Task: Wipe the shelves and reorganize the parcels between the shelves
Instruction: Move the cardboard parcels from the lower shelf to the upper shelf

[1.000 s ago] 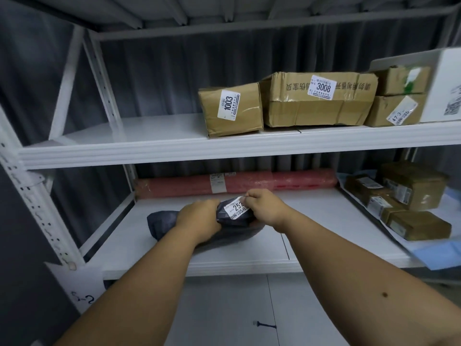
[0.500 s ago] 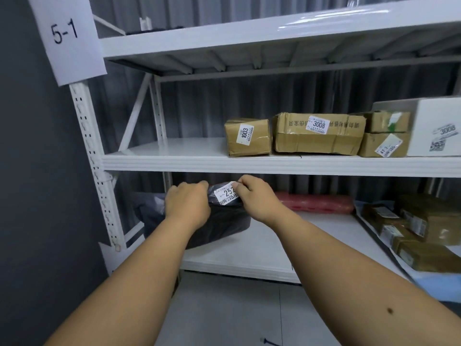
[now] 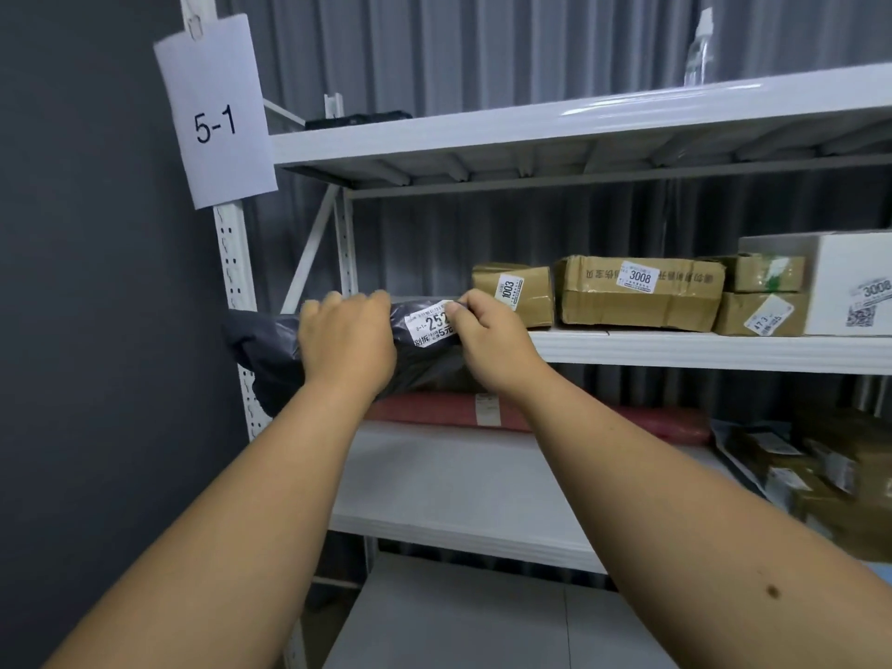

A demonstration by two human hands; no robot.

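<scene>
Both hands hold a dark soft parcel bag [image 3: 270, 350] with a white label [image 3: 431, 325] at the height of the middle shelf [image 3: 700, 350], at its left end. My left hand [image 3: 345, 342] grips the bag's top from the left, my right hand [image 3: 487, 342] pinches it beside the label. The bag's left end sticks out past the white upright post [image 3: 231, 263]. Whether the bag rests on the shelf is hidden by my hands. On the middle shelf stand a brown box marked 1003 [image 3: 514, 294] and a box marked 3008 [image 3: 637, 294].
Two small brown boxes [image 3: 760, 294] and a white box [image 3: 849, 282] fill the middle shelf's right. The lower shelf [image 3: 458, 490] carries a long red roll [image 3: 666, 422] and several brown parcels [image 3: 830, 475] at right. A clear bottle [image 3: 698, 45] stands on the top shelf. A sign reads 5-1 [image 3: 215, 113].
Both hands have lifted the dark bag from the lower shelf up to the left end of the middle shelf. My view has tilted upward.
</scene>
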